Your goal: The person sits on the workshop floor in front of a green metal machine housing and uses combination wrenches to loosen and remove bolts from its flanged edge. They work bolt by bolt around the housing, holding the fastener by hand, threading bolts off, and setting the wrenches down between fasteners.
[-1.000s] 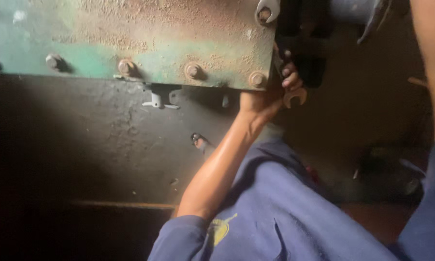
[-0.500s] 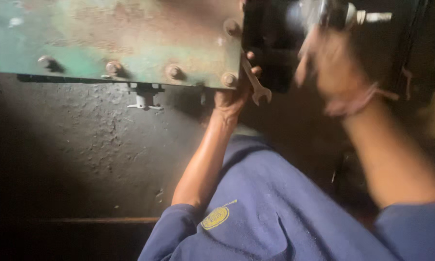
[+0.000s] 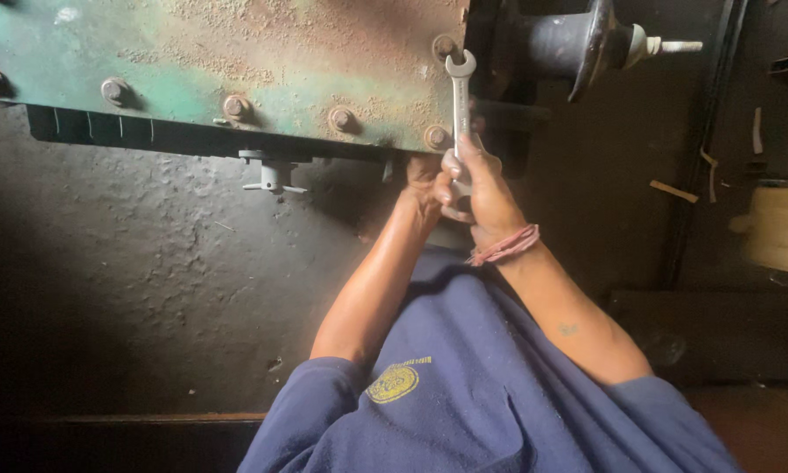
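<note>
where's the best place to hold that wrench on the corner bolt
Hold the wrench by the lower end of its shank, from below. It stands upright with its open jaw up by the corner bolt, so only the bottom is free; the right hand has its grip there.

We see a green, rust-stained metal plate [image 3: 210, 61] running across the top of the view, and it is the surface that carries the rest. Along its lower edge sit rusty bolt heads, among them one far left [image 3: 114, 89], one nearer the middle [image 3: 340, 117], one at the lower right corner [image 3: 435, 136] and one higher on the right edge [image 3: 445, 45]. Below the plate we find a rough, dark wall face [image 3: 149, 263] with a small pale bracket [image 3: 271, 173] fixed just under the plate's edge.
</note>
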